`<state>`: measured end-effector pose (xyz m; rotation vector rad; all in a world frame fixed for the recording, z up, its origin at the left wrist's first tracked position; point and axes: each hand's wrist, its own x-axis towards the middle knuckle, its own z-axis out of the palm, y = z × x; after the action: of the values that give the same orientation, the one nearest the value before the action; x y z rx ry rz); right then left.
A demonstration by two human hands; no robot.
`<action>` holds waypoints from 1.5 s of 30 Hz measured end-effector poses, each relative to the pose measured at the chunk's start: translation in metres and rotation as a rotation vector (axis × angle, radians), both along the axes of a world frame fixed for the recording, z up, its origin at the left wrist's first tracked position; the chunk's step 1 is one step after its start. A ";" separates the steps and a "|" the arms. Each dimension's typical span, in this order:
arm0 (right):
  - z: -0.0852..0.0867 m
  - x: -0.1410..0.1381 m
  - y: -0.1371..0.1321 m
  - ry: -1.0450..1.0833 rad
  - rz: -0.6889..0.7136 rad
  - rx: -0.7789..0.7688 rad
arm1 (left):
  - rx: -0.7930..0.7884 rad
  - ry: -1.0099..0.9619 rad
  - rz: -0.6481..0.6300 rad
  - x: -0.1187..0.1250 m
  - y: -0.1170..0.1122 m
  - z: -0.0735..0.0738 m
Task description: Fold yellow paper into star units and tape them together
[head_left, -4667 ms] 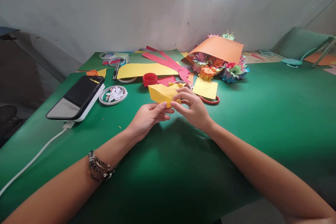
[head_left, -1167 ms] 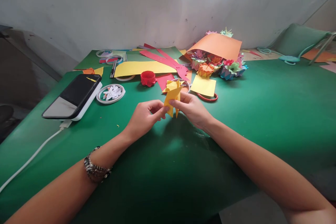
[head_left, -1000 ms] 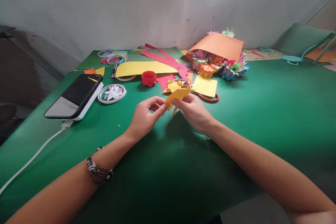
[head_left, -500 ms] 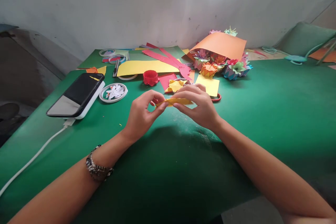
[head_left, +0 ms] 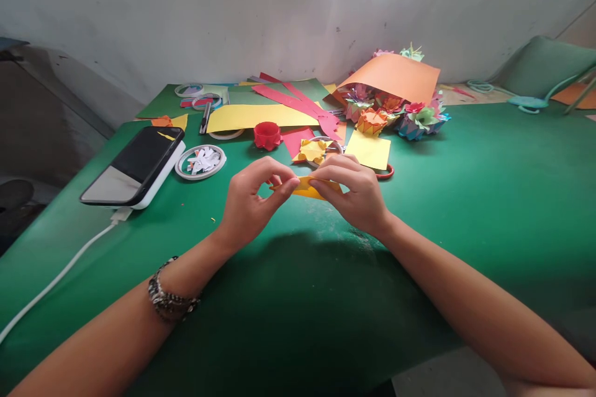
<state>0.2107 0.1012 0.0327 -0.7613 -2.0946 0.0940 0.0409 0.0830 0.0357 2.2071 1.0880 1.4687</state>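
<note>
Yellow folded paper [head_left: 308,190] spans the middle of the head view, held above the green table [head_left: 288,298]. We see the left hand [head_left: 251,198] and right hand [head_left: 357,191] each pinching it, thumb against fingers, palms loosely curled. A moment ago it looked narrower; more of its face now shows, which we read as a crease being worked.

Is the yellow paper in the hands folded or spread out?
Folded: the yellow paper shows overlapping layers, pinched by the left hand and right hand.

Grn tbl [head_left: 488,192] w/ blk/wht device [head_left: 135,164], tape roll [head_left: 198,177], red ppr ring [head_left: 267,138], ppr flowers [head_left: 421,121]
</note>
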 end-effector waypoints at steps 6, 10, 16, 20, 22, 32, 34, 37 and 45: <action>0.002 -0.004 -0.004 0.034 0.061 -0.074 | -0.016 -0.063 0.023 0.000 0.001 -0.004; 0.004 -0.007 -0.006 0.095 0.117 -0.210 | -0.119 -0.113 0.036 0.001 0.000 -0.005; 0.004 -0.007 -0.006 0.183 0.109 -0.414 | -0.250 -0.087 -0.006 -0.002 0.004 -0.003; 0.004 -0.006 -0.006 0.212 0.092 -0.477 | -0.293 -0.042 -0.059 -0.003 0.004 -0.001; 0.004 -0.007 -0.006 0.196 0.101 -0.476 | -0.318 -0.044 -0.074 -0.002 0.003 -0.001; 0.005 -0.008 -0.007 0.107 0.120 -0.642 | -0.341 -0.048 -0.002 0.000 0.001 -0.002; 0.005 -0.007 -0.006 0.109 0.149 -0.719 | -0.435 -0.077 -0.046 0.000 0.003 -0.001; 0.004 -0.006 -0.004 0.156 0.172 -0.799 | -0.594 -0.098 -0.146 0.000 0.004 0.001; 0.005 -0.003 -0.004 0.168 0.213 -0.975 | -0.673 -0.142 -0.174 0.000 0.005 0.001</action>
<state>0.2078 0.0975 0.0382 -1.0173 -1.8950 1.3140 0.0411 0.0883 0.0365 1.6495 1.1011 0.9731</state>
